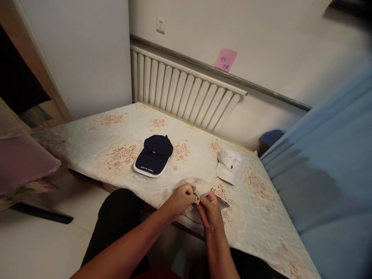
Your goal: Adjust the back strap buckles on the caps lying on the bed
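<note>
A beige cap (196,184) lies at the near edge of the bed, partly covered by my hands. My left hand (182,198) is closed on the cap's back, its fingers curled around the strap area. Close against it, my right hand (210,209) pinches the light strap (198,200) between thumb and fingers. The small part between the two hands is too tiny to make out. Beyond them to the left sits a navy cap (154,155) with a white-edged brim. To the right rests a white cap (229,166) with a small dark logo.
A floral sheet (139,124) covers the low bed. Behind it stand a white radiator (186,91) and a wall bearing a pink note (226,59). A blue curtain (325,162) hangs at the right. Pink fabric (26,159) is at the left.
</note>
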Demonstrator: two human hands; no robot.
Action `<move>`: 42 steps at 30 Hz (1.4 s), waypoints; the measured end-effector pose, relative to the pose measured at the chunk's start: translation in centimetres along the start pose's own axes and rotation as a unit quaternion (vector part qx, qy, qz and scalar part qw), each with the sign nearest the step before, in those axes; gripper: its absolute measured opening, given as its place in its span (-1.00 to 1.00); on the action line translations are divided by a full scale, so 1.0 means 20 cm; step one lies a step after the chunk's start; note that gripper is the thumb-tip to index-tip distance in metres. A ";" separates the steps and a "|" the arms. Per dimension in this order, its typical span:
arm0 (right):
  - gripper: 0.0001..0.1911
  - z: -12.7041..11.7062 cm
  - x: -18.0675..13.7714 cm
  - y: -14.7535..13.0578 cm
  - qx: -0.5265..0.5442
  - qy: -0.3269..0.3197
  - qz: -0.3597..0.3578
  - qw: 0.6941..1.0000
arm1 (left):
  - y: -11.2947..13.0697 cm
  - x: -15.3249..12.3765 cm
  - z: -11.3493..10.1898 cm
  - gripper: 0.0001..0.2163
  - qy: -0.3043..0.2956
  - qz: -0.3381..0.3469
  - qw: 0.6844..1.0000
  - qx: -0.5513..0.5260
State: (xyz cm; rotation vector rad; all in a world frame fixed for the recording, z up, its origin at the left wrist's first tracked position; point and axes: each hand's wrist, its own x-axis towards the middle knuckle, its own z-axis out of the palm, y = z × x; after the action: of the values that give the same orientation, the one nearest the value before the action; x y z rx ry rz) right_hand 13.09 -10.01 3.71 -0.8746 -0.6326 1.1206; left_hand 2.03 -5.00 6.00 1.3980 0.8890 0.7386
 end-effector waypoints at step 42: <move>-0.66 0.00 -0.01 0.04 0.007 0.020 -0.001 1.000 | -0.01 -0.04 0.04 -0.80 0.038 -0.036 0.986 -0.156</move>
State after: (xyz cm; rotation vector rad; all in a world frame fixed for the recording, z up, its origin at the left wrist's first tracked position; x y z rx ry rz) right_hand 12.69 -10.02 3.09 -0.8822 -0.5922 1.1023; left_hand 2.24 -6.12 5.76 1.0621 0.8380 0.8405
